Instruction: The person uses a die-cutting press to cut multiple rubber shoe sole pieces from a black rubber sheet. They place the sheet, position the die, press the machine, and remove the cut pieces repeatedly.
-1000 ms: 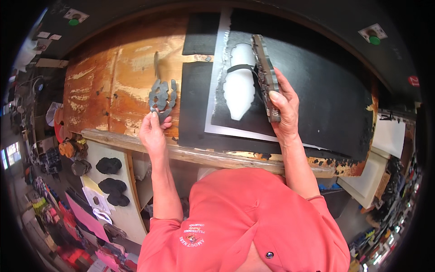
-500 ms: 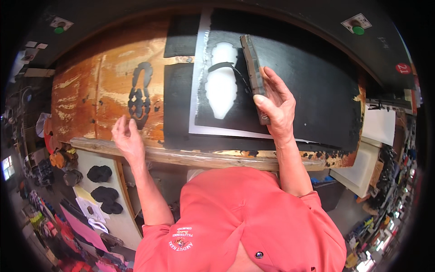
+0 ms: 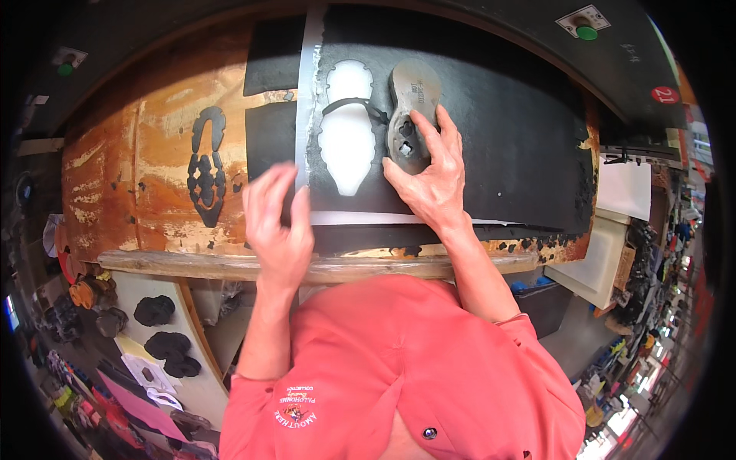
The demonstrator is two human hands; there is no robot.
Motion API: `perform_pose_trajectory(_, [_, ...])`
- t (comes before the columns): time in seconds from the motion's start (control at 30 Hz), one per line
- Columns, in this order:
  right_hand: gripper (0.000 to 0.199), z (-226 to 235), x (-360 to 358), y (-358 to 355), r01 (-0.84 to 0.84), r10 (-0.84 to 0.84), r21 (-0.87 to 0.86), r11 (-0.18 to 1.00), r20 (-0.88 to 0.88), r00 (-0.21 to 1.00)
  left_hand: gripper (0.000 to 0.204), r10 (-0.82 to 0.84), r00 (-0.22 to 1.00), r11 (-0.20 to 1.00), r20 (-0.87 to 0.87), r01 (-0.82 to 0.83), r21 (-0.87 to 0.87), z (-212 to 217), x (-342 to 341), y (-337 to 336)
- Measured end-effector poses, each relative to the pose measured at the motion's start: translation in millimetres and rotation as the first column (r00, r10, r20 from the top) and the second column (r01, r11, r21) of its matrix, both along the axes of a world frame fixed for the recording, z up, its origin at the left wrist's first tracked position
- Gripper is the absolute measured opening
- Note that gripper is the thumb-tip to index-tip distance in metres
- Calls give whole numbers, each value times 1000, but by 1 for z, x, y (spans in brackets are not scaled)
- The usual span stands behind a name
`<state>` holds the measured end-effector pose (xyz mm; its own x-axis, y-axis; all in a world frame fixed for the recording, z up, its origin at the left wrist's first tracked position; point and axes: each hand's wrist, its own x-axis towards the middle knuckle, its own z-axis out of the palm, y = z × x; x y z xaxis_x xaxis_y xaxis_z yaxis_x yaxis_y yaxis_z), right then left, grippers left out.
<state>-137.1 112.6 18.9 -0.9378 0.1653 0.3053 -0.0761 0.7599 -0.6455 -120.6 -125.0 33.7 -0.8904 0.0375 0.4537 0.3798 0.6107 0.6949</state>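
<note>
My right hand grips the lower part of a grey metal sole-shaped cutting die, thumb on its left edge and fingers over its face. The die lies face up on the black sheet, or just above it; I cannot tell which. To its left is a sole-shaped cutout with white showing through, crossed by a thin black strip. My left hand, slightly blurred, hovers near the white sheet's left edge, fingers apart and holding nothing. Farther left, a black cut sole piece with openings lies on the worn wooden board.
Green buttons sit on the dark machine body at both upper corners. A wooden rail runs along the board's front edge. Black scraps lie near the right front. Stacked black pieces rest on a side table at the lower left.
My right hand has turned the die from on edge to face up, beside the cutout. My left hand has moved right, away from the black sole piece. The view has shifted slightly.
</note>
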Motion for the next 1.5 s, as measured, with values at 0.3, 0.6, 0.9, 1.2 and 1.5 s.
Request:
perform_pose_trajectory(0.3, [77,13,1,33,2,60,-604,797,81,995,16,-353,931,935,96,347,78,-15,-103,42])
perform_pose_trajectory(0.6, [80,9,2,12,-13,19,-292,956,14,1000,54,-335,938,933,-90,316,-173,-16,-102,40])
perform_pose_trajectory(0.9, [76,7,0,-4,-16,15,-108,994,-12,1000,12,-381,924,917,0,378,127,-25,-116,35])
perform_pose_trajectory(1.2, [72,-11,0,-6,-43,50,48,998,-172,984,21,-223,970,974,-99,219,-55,-12,-89,33])
perform_pose_trajectory(1.5, [74,-24,-6,-8,-15,16,5,1000,-233,972,13,-338,940,941,40,337,20,-15,64,15])
